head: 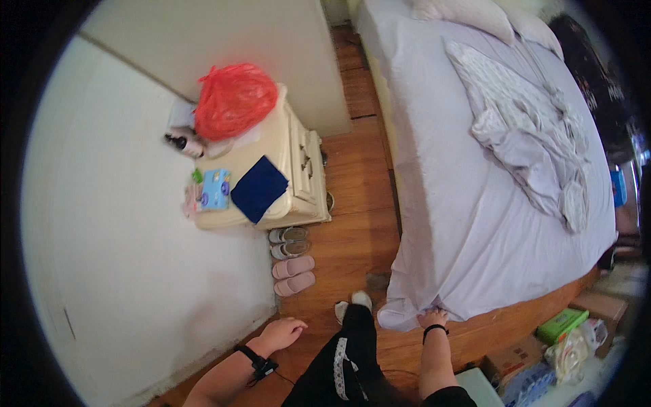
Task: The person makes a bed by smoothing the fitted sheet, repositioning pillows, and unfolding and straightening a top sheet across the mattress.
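Note:
A pale lavender bed sheet (437, 203) covers the bed and hangs over its near end. At the sheet's hanging near-left corner, my right hand (433, 317) grips the fabric, and folds run up from it. The fingertips are partly lost in the cloth. My left hand (285, 333) is held out over the floor by the white wall, loosely bent with the thumb apart and nothing visible in it. A crumpled pale quilt or garment (529, 132) lies on the sheet towards the right. Pillows (468, 18) rest at the far end.
A cream nightstand (305, 168) on the left bears a red plastic bag (236, 102), a pump bottle (188, 145), a blue tissue pack (215, 189) and a dark blue cloth (260, 190). Pink slippers (295, 275) and grey shoes (290, 242) line the wall. Cardboard boxes (513, 356) stand at lower right.

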A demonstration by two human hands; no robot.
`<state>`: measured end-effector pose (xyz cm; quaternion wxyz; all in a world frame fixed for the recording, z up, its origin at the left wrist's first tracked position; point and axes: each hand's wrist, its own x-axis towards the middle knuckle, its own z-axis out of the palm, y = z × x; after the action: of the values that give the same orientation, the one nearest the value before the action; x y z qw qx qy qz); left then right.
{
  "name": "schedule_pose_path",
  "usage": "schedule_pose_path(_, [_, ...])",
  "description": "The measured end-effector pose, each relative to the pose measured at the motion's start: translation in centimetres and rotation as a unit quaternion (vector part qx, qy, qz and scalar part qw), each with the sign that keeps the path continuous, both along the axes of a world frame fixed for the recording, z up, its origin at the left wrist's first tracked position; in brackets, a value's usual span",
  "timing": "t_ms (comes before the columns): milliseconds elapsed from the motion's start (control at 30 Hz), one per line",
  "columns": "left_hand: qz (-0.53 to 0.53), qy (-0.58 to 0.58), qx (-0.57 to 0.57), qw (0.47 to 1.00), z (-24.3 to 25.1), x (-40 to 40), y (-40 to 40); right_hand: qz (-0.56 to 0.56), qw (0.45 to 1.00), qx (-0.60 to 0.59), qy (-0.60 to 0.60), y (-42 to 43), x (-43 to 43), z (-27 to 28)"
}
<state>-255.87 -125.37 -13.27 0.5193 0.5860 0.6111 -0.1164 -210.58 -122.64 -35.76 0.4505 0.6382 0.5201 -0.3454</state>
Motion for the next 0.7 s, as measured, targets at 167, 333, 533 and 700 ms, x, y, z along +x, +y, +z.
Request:
schedule_pose_path(167, [-0.024, -0.037, 0.042, 0.998, 2.7, 4.1, 13.2, -0.071, 0.995, -0.055, 0.031, 1.6, 1.0, 0.8])
schedule_pose_path(333, [-0.063, -0.077, 0.106, 0.989, 1.7, 6.3, 25.6, -0.159, 0.97, 0.004, 0.186, 4.2, 2.5, 1.7])
schedule_pose_path(533, [-0.044, -0.064, 0.115, 0.99, 2.2, 8.9, 44.0, -0.169, 0.963, 0.069, 0.199, 21.7, 5.2, 5.3])
schedule_pose_path(700, [0.063, -0.099, 0.179, 0.977, 4.0, 9.5, 56.6, -0.155, 0.919, 0.255, 0.258, 40.2, 4.1, 12.4])
